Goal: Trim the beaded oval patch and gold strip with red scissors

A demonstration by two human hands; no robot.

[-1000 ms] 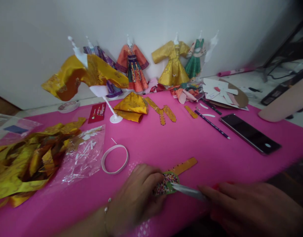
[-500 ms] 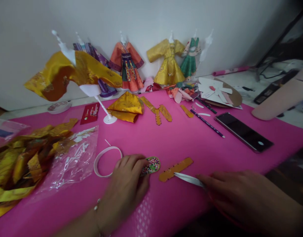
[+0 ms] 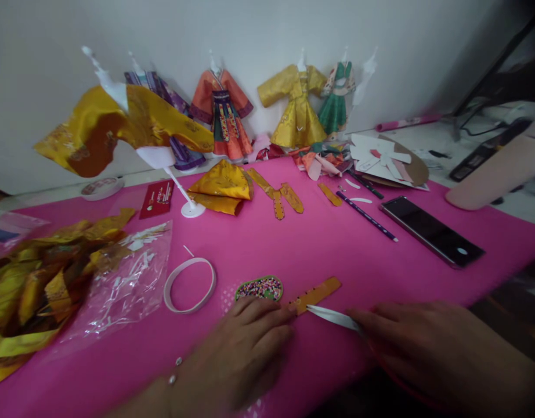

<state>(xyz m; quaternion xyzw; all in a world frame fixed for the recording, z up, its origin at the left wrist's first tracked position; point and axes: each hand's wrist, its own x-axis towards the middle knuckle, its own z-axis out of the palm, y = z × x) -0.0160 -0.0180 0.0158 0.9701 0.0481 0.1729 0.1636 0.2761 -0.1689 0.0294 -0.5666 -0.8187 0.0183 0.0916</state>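
Observation:
My left hand (image 3: 250,354) rests low over the table with its fingers curled together. The fingertips cover and pinch the left end of a small orange fabric strip (image 3: 317,295) with dark marks along its edge; the thumb is hidden. Just above the knuckles lies an oval dish of mixed small beads (image 3: 261,287), partly covered by the fingers. My right hand (image 3: 428,342) is closed around scissors (image 3: 332,317) with pale pointed blades and a red handle. Their tips touch or lie just over the strip's lower edge.
A ribbon ring (image 3: 190,284) lies left of the dish. Further left is a plastic bag (image 3: 132,290) by golden scraps (image 3: 41,278). A phone (image 3: 430,229) and a purple pencil (image 3: 367,216) lie right. Dressed doll stands (image 3: 221,116) line the wall; a golden garment (image 3: 137,122) hangs on a leaning stand.
My left hand has moved right and down from the bead dish onto the strip's left end, uncovering more of the dish. The right hand and scissors have stayed almost still.

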